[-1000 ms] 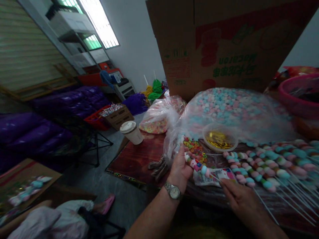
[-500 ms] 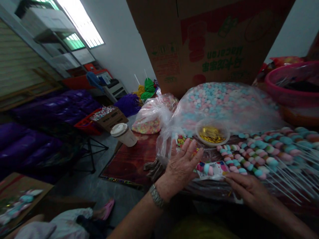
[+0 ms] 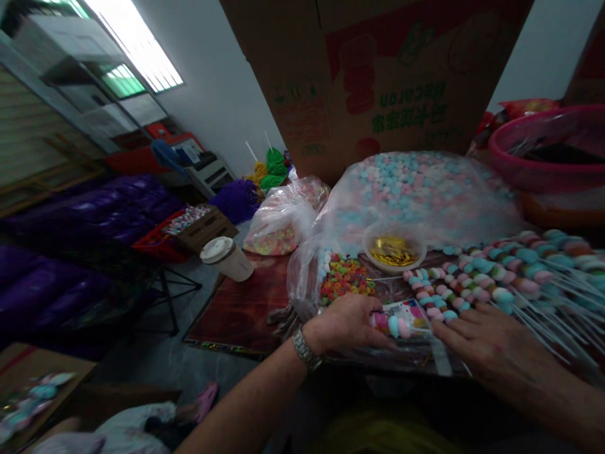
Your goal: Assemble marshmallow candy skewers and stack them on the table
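Note:
My left hand (image 3: 347,325), with a metal watch on the wrist, is closed on the left end of a small candy packet (image 3: 401,320). Pink, blue and orange pieces show in the clear and printed wrapper. At the packet's right end is my right hand (image 3: 486,340), palm down, its fingers spread over the edge of the marshmallow skewers (image 3: 515,271). Behind my left hand lie colourful ring candies (image 3: 345,277), and a round tub (image 3: 396,252) holds gold ties.
A large bag of marshmallows (image 3: 406,195) lies before a cardboard box (image 3: 378,82). A lidded cup (image 3: 229,258) stands left on the table. A pink basin (image 3: 543,157) is at the right. Part of a person with a pink shoe (image 3: 207,400) shows at lower left.
My left hand has come down from above the candies and closed on the packet's left end. My right hand has let go its pinch and spread beside the skewers. The view has shifted slightly.

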A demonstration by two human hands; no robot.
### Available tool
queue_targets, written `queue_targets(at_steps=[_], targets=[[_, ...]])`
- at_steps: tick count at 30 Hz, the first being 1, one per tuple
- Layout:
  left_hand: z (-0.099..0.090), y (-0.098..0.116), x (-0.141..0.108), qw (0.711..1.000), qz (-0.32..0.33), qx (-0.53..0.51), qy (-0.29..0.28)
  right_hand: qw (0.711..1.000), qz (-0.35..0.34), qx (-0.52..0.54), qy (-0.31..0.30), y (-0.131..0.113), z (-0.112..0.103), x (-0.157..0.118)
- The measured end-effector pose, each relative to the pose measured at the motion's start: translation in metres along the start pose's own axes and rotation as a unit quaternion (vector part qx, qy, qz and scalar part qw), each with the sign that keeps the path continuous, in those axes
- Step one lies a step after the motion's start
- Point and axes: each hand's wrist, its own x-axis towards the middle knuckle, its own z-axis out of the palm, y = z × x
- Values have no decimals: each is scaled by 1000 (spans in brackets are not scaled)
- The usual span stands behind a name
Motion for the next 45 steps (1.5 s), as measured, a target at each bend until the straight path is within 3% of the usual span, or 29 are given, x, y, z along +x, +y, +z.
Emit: queue_targets(at_steps=[5, 7, 10, 13, 19, 26, 28, 32, 35, 38, 42, 45], targets=[[16, -6, 0, 988, -14, 49, 143, 997, 30, 66, -39, -5, 5, -3], [21, -7, -1, 987, 13, 25, 159, 991, 55, 101, -73, -4, 5, -3], [24, -5, -2, 990, 40, 1, 132, 982, 73, 141, -107, 2, 4, -2], [25, -2, -2, 992, 46, -38, 115, 984, 72, 128, -100, 11, 0, -2], [27, 1, 3, 984, 36, -96, 147, 991, 59, 98, -74, 10, -9, 4], [54, 11, 16, 994, 29, -27, 100, 972, 82, 137, -174, -7, 4, 26], [46, 14, 14, 991, 16, -89, 94, 969, 96, 144, -179, -6, 9, 26], [5, 11, 1, 974, 3, -207, 94, 955, 123, 229, -143, 9, 6, 16], [-10, 6, -7, 967, -24, -250, 46, 953, 117, 247, -126, 17, -2, 11], [1, 5, -10, 960, -22, -278, -9, 954, 98, 244, -142, 14, -4, 13], [30, 9, -7, 960, -4, -280, 3, 954, 98, 218, -180, 4, 1, 22], [44, 8, -5, 939, -66, -339, 10, 961, 102, 218, -134, 6, 7, 26]])
